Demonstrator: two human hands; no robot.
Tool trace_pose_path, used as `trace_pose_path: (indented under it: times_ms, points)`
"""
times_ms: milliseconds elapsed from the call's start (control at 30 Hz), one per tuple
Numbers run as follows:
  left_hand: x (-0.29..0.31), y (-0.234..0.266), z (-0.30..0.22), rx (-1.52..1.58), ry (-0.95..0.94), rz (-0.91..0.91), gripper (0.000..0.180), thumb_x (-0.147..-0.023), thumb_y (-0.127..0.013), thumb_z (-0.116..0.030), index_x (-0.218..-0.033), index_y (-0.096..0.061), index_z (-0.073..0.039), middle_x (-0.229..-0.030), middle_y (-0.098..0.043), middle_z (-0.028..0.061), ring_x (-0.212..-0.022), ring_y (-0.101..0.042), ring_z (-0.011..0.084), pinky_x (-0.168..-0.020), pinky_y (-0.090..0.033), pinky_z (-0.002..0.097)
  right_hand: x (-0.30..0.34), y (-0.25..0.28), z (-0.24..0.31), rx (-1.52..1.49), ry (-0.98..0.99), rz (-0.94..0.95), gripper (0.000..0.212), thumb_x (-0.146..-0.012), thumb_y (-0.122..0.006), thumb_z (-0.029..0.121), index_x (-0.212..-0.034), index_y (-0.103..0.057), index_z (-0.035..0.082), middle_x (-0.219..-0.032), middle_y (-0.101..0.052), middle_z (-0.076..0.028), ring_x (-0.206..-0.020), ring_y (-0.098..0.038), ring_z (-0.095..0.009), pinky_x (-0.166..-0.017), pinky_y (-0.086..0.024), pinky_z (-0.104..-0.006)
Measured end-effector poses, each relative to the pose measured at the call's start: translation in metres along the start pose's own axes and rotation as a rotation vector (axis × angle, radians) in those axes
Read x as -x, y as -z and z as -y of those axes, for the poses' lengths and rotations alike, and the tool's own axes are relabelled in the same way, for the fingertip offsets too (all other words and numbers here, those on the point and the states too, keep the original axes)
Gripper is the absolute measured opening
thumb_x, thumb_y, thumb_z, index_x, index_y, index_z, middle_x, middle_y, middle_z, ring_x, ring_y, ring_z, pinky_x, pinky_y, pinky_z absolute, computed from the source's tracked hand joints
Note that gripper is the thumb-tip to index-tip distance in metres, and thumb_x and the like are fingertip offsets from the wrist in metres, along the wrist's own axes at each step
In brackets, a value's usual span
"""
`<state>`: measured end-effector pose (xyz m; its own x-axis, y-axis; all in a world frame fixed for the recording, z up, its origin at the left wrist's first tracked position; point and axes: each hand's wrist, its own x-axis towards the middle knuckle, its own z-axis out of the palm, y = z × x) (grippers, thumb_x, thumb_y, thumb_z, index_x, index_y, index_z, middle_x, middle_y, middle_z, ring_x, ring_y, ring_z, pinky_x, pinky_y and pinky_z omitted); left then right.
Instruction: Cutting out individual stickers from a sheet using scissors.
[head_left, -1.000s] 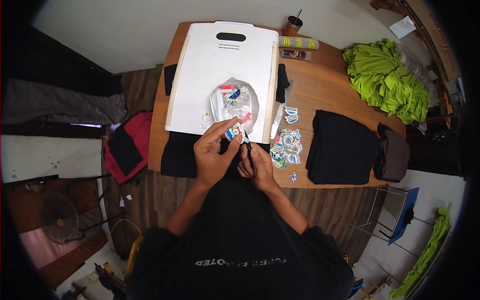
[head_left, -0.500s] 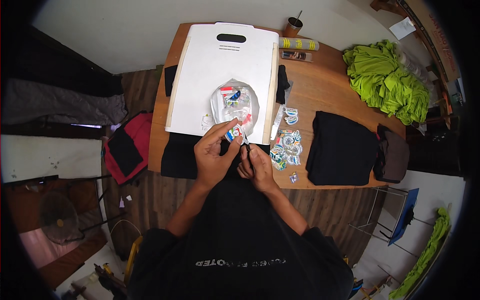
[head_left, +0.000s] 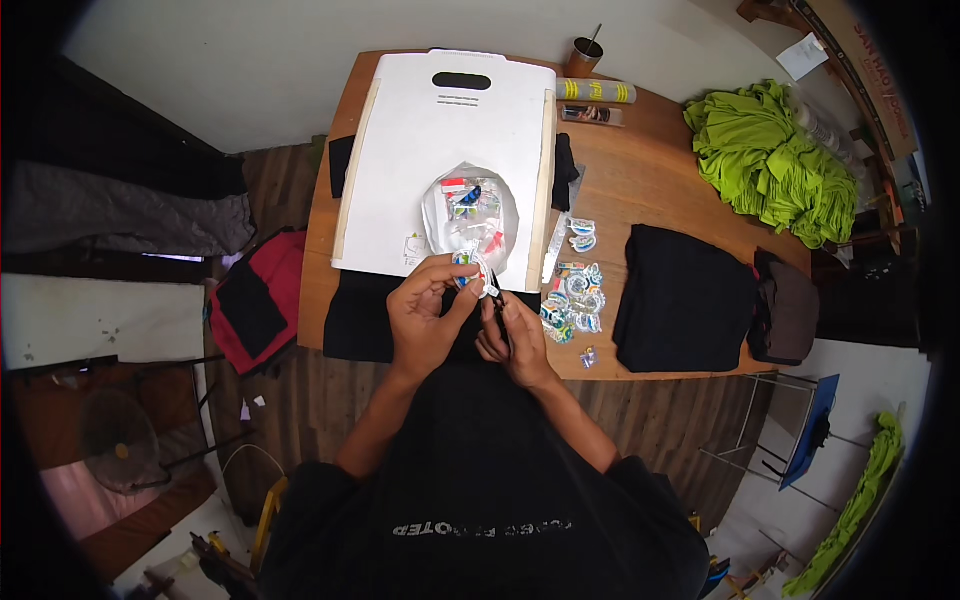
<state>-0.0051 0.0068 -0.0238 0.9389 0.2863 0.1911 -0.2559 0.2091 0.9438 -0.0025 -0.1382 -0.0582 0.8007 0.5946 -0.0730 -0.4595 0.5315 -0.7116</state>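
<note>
Over the table edge (head_left: 640,372), both hands pinching a sticker (head_left: 474,268).

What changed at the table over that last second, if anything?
Almost nothing. The left hand keeps pinching the small printed sticker and the right hand stays against it with a thin dark tool. The white board, cut stickers and folded black cloth lie unmoved.

Bare table (head_left: 640,190) right of my white board (head_left: 420,130) is open; sticker pile (head_left: 575,295) and black folded cloth (head_left: 680,295) crowd lower right.
</note>
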Motion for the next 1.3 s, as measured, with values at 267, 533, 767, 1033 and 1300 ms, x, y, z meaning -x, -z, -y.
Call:
trace_pose_path:
  times_ms: [267,533,767,1033,1300]
  points:
    - [0.001,-0.003,-0.007,-0.098,0.027,0.017,0.032,-0.085,-0.063,0.012,-0.117,-0.061,0.01,-0.112,-0.06,0.0138,-0.1,-0.062,0.0155,-0.089,-0.05,0.0254,0.0,-0.003,-0.001,0.002,0.027,-0.009,0.034,-0.105,-0.035,0.034,-0.096,-0.047,0.004,-0.056,-0.031,0.004,-0.043,-0.024,-0.005,-0.044,-0.023,-0.0218]
    - [0.002,-0.002,-0.004,-0.139,-0.006,0.084,0.032,-0.083,-0.064,0.014,-0.115,-0.062,0.01,-0.113,-0.059,0.0148,-0.099,-0.062,0.016,-0.087,-0.052,0.0253,0.001,-0.004,-0.002,-0.04,0.091,0.029,0.034,-0.105,-0.036,0.033,-0.095,-0.047,0.004,-0.055,-0.031,0.004,-0.042,-0.024,-0.005,-0.043,-0.023,-0.0219]
    - [0.001,-0.003,-0.004,-0.086,0.001,-0.027,0.035,-0.08,-0.066,0.016,-0.114,-0.061,0.011,-0.113,-0.057,0.0136,-0.091,-0.065,0.0158,-0.08,-0.054,0.0231,0.0,-0.003,0.0,-0.007,0.037,-0.014,0.035,-0.105,-0.036,0.035,-0.095,-0.047,0.004,-0.055,-0.031,0.003,-0.042,-0.024,-0.005,-0.043,-0.024,-0.0218]
    - [0.003,0.0,-0.005,-0.101,0.014,0.112,0.036,-0.079,-0.068,0.015,-0.114,-0.061,0.011,-0.114,-0.056,0.015,-0.091,-0.066,0.0158,-0.08,-0.054,0.0224,-0.02,0.001,0.021,0.082,0.253,-0.075,0.032,-0.104,-0.038,0.033,-0.111,-0.046,0.003,-0.063,-0.039,0.0,-0.053,-0.038,-0.01,-0.055,-0.038,-0.0258]
    - [0.003,0.004,0.001,-0.115,0.08,0.019,0.032,-0.082,-0.068,0.011,-0.114,-0.064,0.008,-0.114,-0.059,0.0135,-0.086,-0.064,0.0113,-0.078,-0.051,0.0212,-0.024,-0.004,0.036,0.336,0.074,-0.202,0.012,-0.095,-0.061,0.016,-0.092,-0.056,0.005,-0.068,-0.04,0.008,-0.059,-0.033,-0.001,-0.054,-0.027,-0.0181]
